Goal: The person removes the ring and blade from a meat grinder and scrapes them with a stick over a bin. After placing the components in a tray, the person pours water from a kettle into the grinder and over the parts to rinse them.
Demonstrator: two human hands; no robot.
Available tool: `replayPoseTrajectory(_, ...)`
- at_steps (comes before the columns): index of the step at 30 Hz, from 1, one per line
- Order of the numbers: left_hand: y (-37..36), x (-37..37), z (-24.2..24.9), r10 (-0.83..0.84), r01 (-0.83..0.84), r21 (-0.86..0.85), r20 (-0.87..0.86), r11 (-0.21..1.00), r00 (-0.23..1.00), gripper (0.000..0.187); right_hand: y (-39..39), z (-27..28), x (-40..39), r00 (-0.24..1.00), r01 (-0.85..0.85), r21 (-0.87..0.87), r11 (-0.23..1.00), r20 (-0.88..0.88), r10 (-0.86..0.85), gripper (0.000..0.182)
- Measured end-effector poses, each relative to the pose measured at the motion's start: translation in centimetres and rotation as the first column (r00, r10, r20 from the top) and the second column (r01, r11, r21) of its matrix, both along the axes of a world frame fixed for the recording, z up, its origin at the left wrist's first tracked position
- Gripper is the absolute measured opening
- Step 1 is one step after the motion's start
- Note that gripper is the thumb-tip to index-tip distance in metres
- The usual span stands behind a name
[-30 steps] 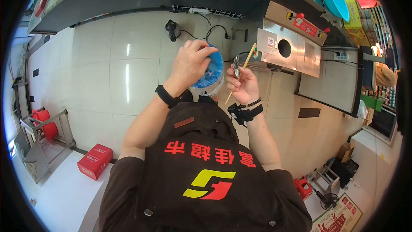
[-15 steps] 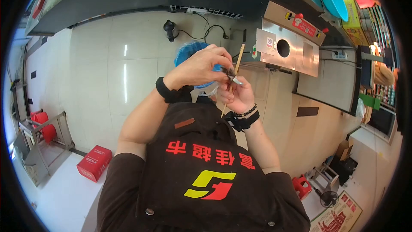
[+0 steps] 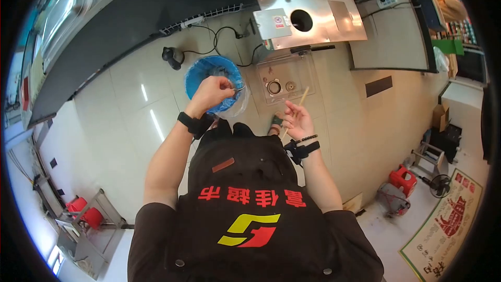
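Head view: left hand [image 3: 210,94] pinches a small dark scrap right over the blue-lined bin [image 3: 201,73]; best let go low, inside the rim. Right hand [image 3: 297,120] grips one wooden skewer [image 3: 296,108] loosely, beside it. Count: one bin, one skewer, one steel machine [image 3: 308,18].

One round blue plastic-lined bin [image 3: 211,70] sits under the left hand [image 3: 209,94]; one thin wooden stick [image 3: 296,109] is in the right hand [image 3: 297,121]; one stainless steel machine [image 3: 308,21] stands beyond both.
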State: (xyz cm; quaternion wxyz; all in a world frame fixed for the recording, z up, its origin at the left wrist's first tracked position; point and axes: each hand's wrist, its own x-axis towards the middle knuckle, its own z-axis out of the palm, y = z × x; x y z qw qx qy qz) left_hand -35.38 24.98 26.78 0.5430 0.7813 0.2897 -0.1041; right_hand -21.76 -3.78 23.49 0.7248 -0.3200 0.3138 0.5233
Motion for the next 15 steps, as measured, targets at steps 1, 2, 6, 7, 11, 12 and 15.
replayPoseTrajectory(1,-0.9,0.8,-1.3,-0.017,0.017,0.009,-0.010,1.000,1.000,0.024,-1.7,-0.5,1.0,0.999,0.033,-0.069,0.997,0.013,-0.032,0.020)
replayPoseTrajectory(2,-2.1,1.7,-2.7,-0.021,0.027,0.097,-0.062,0.995,0.998,0.024,-3.6,-1.2,2.0,0.999,0.048,-0.065,0.997,0.001,-0.048,0.020)
replayPoseTrajectory(6,-8.0,6.1,-8.7,-0.051,0.114,0.232,-0.262,0.966,0.964,0.022,-12.8,-5.7,7.3,0.991,0.131,-0.161,0.978,0.057,-0.123,0.020)
replayPoseTrajectory(7,-9.4,7.3,-10.5,-0.042,0.112,0.216,-0.304,0.970,0.952,0.022,-15.6,-7.0,8.2,0.986,0.158,-0.273,0.949,0.098,-0.136,0.020)
replayPoseTrajectory(11,-15.7,13.3,-15.9,-0.070,0.152,0.208,-0.358,0.966,0.931,0.024,-30.4,-10.0,12.0,0.934,0.335,-0.529,0.779,0.292,-0.204,0.020)
replayPoseTrajectory(12,-17.1,14.7,-16.7,-0.078,0.161,0.203,-0.366,0.966,0.928,0.024,-34.0,-10.2,12.3,0.926,0.362,-0.571,0.737,0.313,-0.212,0.019)
replayPoseTrajectory(15,-19.9,18.4,-20.6,-0.051,0.158,0.218,-0.429,0.963,0.902,0.028,-42.9,-12.0,10.8,0.931,0.364,-0.724,0.586,0.270,-0.245,0.015)
